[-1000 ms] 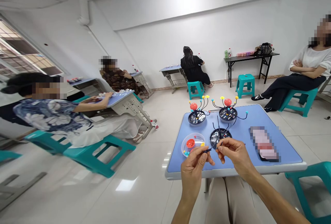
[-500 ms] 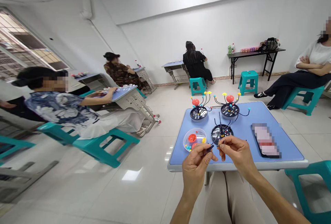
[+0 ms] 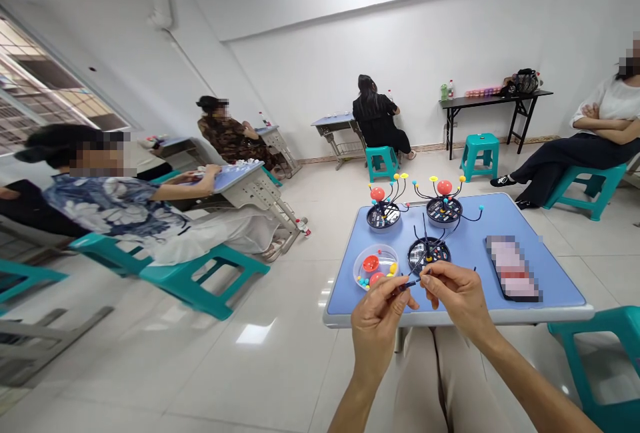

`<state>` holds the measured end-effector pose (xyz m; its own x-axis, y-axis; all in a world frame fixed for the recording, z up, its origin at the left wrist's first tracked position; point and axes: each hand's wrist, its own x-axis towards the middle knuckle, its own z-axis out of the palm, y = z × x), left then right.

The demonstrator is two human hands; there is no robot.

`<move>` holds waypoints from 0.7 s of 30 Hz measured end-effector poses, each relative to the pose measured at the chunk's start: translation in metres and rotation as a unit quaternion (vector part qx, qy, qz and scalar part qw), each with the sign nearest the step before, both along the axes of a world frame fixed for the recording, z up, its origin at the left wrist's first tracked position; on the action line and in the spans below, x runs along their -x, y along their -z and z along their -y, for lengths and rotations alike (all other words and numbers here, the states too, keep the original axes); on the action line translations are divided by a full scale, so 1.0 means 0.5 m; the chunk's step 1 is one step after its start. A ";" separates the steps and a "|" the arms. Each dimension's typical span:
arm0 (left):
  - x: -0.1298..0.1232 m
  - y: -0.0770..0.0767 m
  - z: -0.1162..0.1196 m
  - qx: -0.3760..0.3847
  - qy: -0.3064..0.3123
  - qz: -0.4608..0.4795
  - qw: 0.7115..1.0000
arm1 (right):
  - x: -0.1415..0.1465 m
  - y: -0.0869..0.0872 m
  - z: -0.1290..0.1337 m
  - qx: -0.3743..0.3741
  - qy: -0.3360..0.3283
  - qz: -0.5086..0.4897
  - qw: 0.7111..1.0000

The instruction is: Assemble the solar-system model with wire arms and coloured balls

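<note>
Above the near edge of the blue desk (image 3: pixel 465 279), my left hand (image 3: pixel 380 316) pinches a small dark rod-like piece (image 3: pixel 408 284). Close beside it, my right hand (image 3: pixel 453 293) is closed in a pinch on a thin black rod (image 3: pixel 425 275); the ends of the two pieces are close together, and I cannot tell whether they join. Just beyond my fingers stands a round black base (image 3: pixel 429 253) with bare curved rods. A clear round tray (image 3: pixel 356 273) at the left holds red half-balls and small yellow and blue balls.
Two planet models, one at left (image 3: pixel 384 216) and one at right (image 3: pixel 445 211), stand at the desk's back. A phone (image 3: pixel 513 269) lies at right. Teal stools (image 3: pixel 205 279) and seated people surround the desk; a black table (image 3: pixel 495 101) stands by the wall.
My hands have drawn slightly closer, and the pieces' ends now sit nearer each other. The view has shifted a little. The models and tray remain in place on the desk.
</note>
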<state>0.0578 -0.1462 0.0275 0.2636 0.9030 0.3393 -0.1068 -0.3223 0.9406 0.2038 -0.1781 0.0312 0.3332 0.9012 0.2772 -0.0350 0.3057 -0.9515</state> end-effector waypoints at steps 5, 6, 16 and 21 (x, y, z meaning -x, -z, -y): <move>-0.003 -0.001 0.000 0.014 0.005 0.009 1.000 | 0.000 0.001 0.001 -0.004 0.003 0.002 1.000; -0.003 -0.001 0.000 0.015 0.004 0.010 1.000 | 0.000 0.001 0.001 -0.005 0.002 0.003 1.000; -0.003 -0.002 -0.001 -0.017 -0.018 -0.031 0.999 | -0.001 -0.004 0.004 -0.015 -0.005 0.026 1.000; -0.004 -0.004 0.000 -0.028 -0.024 -0.043 0.998 | -0.004 -0.005 0.005 -0.016 -0.003 0.035 0.999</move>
